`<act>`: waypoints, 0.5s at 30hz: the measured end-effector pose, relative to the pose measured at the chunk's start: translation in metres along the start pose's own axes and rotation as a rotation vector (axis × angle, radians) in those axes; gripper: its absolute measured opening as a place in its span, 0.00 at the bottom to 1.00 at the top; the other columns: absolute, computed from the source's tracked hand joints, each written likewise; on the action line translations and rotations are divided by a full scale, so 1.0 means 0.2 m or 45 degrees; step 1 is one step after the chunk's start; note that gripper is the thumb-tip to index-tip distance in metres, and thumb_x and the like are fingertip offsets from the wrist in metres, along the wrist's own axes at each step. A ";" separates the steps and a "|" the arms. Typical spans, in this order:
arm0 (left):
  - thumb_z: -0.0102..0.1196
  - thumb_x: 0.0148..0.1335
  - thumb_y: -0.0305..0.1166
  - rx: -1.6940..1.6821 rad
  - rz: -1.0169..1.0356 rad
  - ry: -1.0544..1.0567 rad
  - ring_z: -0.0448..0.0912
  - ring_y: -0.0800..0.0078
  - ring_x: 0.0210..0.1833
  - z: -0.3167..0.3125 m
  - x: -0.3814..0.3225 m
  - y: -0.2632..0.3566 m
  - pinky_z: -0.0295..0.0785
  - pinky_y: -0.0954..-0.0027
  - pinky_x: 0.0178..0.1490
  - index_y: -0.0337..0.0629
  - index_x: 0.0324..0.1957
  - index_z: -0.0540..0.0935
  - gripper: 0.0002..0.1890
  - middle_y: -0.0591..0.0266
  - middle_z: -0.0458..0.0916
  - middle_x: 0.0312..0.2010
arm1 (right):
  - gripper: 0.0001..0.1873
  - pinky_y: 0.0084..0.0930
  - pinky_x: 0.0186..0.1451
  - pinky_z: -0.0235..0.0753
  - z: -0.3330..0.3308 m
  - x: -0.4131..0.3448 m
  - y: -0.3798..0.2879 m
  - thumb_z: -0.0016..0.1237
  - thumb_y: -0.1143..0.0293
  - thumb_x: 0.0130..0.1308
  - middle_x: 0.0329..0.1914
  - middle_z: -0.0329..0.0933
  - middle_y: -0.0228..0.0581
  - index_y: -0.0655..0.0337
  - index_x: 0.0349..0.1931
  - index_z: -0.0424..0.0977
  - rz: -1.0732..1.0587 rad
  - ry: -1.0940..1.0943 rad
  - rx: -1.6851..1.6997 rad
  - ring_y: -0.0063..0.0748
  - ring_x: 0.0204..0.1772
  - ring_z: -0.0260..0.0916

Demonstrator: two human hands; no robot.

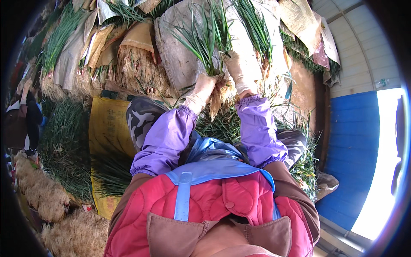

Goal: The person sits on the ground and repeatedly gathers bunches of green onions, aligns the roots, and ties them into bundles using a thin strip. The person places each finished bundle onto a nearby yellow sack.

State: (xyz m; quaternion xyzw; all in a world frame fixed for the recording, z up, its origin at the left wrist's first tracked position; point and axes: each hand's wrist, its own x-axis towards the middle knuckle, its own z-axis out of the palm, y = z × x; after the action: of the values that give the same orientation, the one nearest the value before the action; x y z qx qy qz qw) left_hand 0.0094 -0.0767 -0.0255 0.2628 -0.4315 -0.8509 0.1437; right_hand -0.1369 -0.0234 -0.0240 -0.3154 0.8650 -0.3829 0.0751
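Note:
My left hand (205, 88), in a pale glove, grips a bunch of green onions (207, 57) low on its stalks. Long green leaves fan upward from this fist, and pale stringy roots (218, 99) hang below it. Close beside it, my right hand (239, 69) is gloved too, its fingers curled around a cluster of leaves (221, 32). That palm faces away, so how many stalks it holds is hidden. More green onions (257, 32) lie on a pale sheet just beyond my right hand. Loose green leaves (221, 125) cover the ground under both hands.
Rooted onion bundles (138, 67) are stacked at the back left under sacking (136, 37). A yellow woven sack (109, 128) lies by my left knee. Further left are piles of leaves (65, 144) and roots (77, 233), and another person (27, 119). A blue and white panel wall (351, 154) stands right.

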 end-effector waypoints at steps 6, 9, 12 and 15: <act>0.49 0.68 0.31 -0.343 -0.138 -0.170 0.68 0.82 0.23 0.00 -0.01 0.05 0.66 0.77 0.28 0.34 0.43 0.77 0.10 0.68 0.75 0.25 | 0.13 0.32 0.35 0.76 -0.01 -0.07 0.00 0.45 0.66 0.65 0.29 0.80 0.40 0.61 0.43 0.78 0.186 0.408 0.581 0.35 0.30 0.77; 0.49 0.69 0.32 -0.533 -0.147 -0.291 0.66 0.81 0.22 -0.01 -0.07 0.08 0.64 0.76 0.29 0.34 0.43 0.77 0.10 0.69 0.72 0.25 | 0.12 0.29 0.29 0.74 -0.12 0.05 0.12 0.43 0.65 0.66 0.24 0.78 0.37 0.63 0.31 0.76 0.451 0.402 0.509 0.30 0.25 0.74; 0.49 0.68 0.32 -0.607 -0.079 -0.246 0.66 0.81 0.23 -0.03 -0.08 0.09 0.63 0.76 0.30 0.35 0.43 0.77 0.10 0.69 0.72 0.26 | 0.13 0.32 0.30 0.73 -0.19 0.20 0.21 0.44 0.64 0.66 0.24 0.78 0.40 0.64 0.33 0.76 0.219 0.323 0.663 0.34 0.25 0.76; 0.50 0.68 0.33 -0.604 0.040 -0.242 0.68 0.81 0.25 -0.04 -0.02 0.07 0.63 0.78 0.32 0.37 0.45 0.78 0.10 0.69 0.73 0.27 | 0.17 0.38 0.37 0.75 -0.16 0.25 0.19 0.54 0.60 0.60 0.30 0.79 0.53 0.68 0.40 0.75 -0.258 0.153 -0.291 0.50 0.33 0.78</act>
State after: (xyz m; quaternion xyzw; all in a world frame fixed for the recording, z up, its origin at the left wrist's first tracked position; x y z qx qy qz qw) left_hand 0.0179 -0.0879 -0.0154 0.1339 -0.2354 -0.9469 0.1736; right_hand -0.2078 -0.0139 -0.0231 -0.3843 0.8696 -0.3057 -0.0520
